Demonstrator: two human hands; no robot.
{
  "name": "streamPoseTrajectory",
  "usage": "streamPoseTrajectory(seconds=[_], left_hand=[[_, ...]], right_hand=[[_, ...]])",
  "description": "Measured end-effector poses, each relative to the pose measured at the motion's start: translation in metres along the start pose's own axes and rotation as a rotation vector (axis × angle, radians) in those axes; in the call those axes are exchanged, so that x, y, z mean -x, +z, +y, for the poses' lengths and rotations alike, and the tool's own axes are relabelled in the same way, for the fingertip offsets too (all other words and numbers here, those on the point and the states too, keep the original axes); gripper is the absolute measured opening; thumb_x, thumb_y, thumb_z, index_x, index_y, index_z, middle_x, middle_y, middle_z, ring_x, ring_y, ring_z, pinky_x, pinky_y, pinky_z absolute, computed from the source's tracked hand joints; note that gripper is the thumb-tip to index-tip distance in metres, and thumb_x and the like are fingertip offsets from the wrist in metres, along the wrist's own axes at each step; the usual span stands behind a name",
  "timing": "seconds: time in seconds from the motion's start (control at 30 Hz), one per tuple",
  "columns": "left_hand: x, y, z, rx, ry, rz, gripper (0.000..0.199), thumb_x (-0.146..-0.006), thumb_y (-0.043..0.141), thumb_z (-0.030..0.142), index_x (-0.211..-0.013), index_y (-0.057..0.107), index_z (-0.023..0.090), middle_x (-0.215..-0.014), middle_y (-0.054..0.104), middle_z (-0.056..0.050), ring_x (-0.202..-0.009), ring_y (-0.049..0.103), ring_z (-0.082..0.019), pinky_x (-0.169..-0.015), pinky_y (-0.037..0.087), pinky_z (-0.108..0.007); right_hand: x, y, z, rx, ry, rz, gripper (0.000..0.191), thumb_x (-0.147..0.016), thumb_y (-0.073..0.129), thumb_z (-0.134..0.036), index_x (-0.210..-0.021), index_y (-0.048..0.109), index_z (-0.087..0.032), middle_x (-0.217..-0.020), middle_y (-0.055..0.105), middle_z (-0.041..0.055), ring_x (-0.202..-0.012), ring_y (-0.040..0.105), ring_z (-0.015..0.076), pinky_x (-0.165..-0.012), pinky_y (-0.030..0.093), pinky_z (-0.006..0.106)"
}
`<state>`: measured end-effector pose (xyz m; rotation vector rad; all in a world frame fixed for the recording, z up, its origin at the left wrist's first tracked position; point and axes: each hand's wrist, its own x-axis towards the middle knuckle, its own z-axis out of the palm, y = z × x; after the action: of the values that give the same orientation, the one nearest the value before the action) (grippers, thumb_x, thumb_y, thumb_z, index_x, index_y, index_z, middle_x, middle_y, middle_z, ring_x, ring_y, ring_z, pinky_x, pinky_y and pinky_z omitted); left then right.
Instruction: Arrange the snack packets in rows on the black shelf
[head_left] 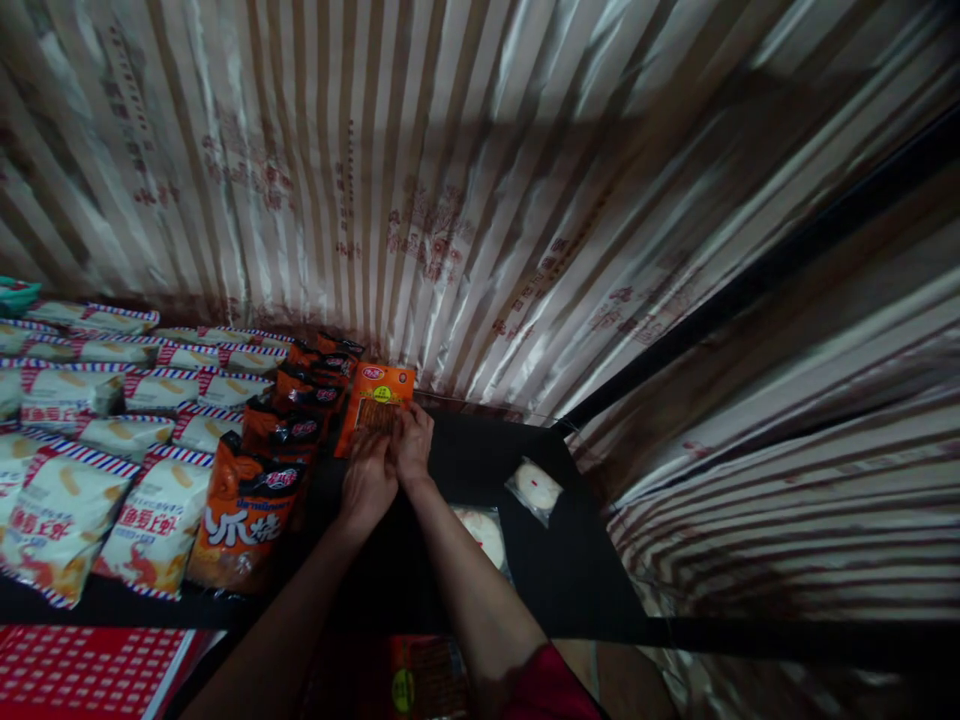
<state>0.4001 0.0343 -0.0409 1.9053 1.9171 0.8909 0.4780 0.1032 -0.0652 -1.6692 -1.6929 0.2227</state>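
Note:
An orange snack packet (377, 388) with a yellow round mark leans upright at the back of the black shelf (532, 560). My left hand (370, 482) is closed at the packet's lower part. Beside it, nearly touching, my right hand (412, 442) grips the packet's lower right side. The fingertips of both hands are partly hidden. Immediately left of the packet stands a row of orange-and-black snack bags (241, 515). Two clear-wrapped round white items lie to the right: one flat item (537, 487) in full view, the other (484, 532) partly behind my right forearm.
Rows of white snack bags (64, 510) with red-and-blue striped edges fill the shelf's left side. Striped shiny sheeting (450, 180) hangs behind. A black post (750, 275) slants at the right. Below are a red-and-white checked package (90, 665) and another dark-orange packet (431, 675).

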Motion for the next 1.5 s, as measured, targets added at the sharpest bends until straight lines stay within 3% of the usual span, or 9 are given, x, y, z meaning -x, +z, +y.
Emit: streamPoseTrajectory(seconds=[0.17,0.4,0.63,0.8,0.93,1.03,1.23,1.5], left_hand=[[0.016,0.005,-0.003,0.139,0.022,0.023,0.046,-0.076,0.038,0.006,-0.117,0.058,0.014,-0.118,0.063,-0.010,-0.112,0.056,-0.020,-0.101,0.043,-0.036],[0.048,0.013,-0.001,0.216,0.055,0.039,0.048,-0.075,0.036,0.006,-0.118,0.057,0.013,-0.119,0.062,-0.011,-0.114,0.055,-0.021,-0.104,0.041,-0.037],[0.072,-0.001,0.011,0.233,0.071,-0.048,0.050,-0.074,0.036,0.005,-0.121,0.055,0.010,-0.122,0.060,-0.012,-0.115,0.055,-0.020,-0.103,0.042,-0.036],[0.096,-0.013,0.015,0.229,0.087,-0.051,0.051,-0.074,0.036,0.006,-0.121,0.054,0.012,-0.123,0.060,-0.011,-0.115,0.055,-0.020,-0.102,0.043,-0.036],[0.120,-0.017,0.014,0.221,0.111,-0.070,0.051,-0.076,0.034,0.009,-0.123,0.053,0.011,-0.124,0.059,-0.013,-0.116,0.055,-0.020,-0.101,0.043,-0.035],[0.139,-0.019,0.014,0.236,0.114,-0.080,0.051,-0.076,0.032,0.010,-0.124,0.051,0.009,-0.125,0.058,-0.014,-0.118,0.053,-0.020,-0.102,0.042,-0.035],[0.185,-0.026,0.016,0.342,0.130,-0.092,0.049,-0.083,0.028,0.015,-0.127,0.047,0.009,-0.128,0.055,-0.015,-0.121,0.050,-0.018,-0.103,0.040,-0.036],[0.248,-0.022,0.000,0.338,0.151,-0.200,0.049,-0.082,0.035,0.015,-0.130,0.044,0.013,-0.133,0.051,-0.016,-0.126,0.045,-0.022,-0.107,0.033,-0.046]], right_hand=[[0.012,-0.013,-0.006,-0.051,0.022,-0.028,0.029,-0.086,0.044,-0.013,-0.101,0.069,-0.015,-0.122,0.057,0.0124,-0.111,0.047,0.0214,-0.094,0.041,0.035],[0.043,-0.036,-0.009,-0.061,0.053,-0.045,0.031,-0.083,0.043,-0.010,-0.100,0.069,-0.017,-0.114,0.062,0.0103,-0.106,0.052,0.0208,-0.091,0.045,0.033],[0.067,-0.058,-0.013,-0.067,0.057,-0.078,0.039,-0.082,0.036,-0.006,-0.106,0.066,-0.012,-0.115,0.061,0.0133,-0.107,0.056,0.0202,-0.094,0.045,0.031],[0.089,-0.072,-0.023,-0.149,0.056,-0.043,0.040,-0.081,0.037,-0.005,-0.106,0.066,-0.016,-0.112,0.062,0.0110,-0.100,0.060,0.0181,-0.090,0.048,0.030],[0.112,-0.083,-0.029,-0.230,0.102,-0.080,0.042,-0.082,0.033,-0.008,-0.108,0.064,-0.015,-0.104,0.064,0.0104,-0.077,0.065,0.0144,-0.073,0.053,0.027],[0.131,-0.091,-0.031,-0.263,0.118,-0.107,0.043,-0.083,0.032,-0.009,-0.112,0.063,-0.017,-0.095,0.066,0.0072,-0.068,0.063,0.0128,-0.070,0.053,0.026],[0.173,-0.105,-0.029,-0.268,0.088,-0.144,0.042,-0.082,0.034,-0.009,-0.112,0.062,-0.016,-0.091,0.068,0.0063,-0.084,0.063,0.0159,-0.077,0.051,0.027],[0.238,-0.113,-0.019,-0.266,0.063,-0.221,0.039,-0.079,0.038,-0.007,-0.104,0.066,-0.019,-0.093,0.067,0.0055,-0.085,0.063,0.0152,-0.077,0.050,0.025]])
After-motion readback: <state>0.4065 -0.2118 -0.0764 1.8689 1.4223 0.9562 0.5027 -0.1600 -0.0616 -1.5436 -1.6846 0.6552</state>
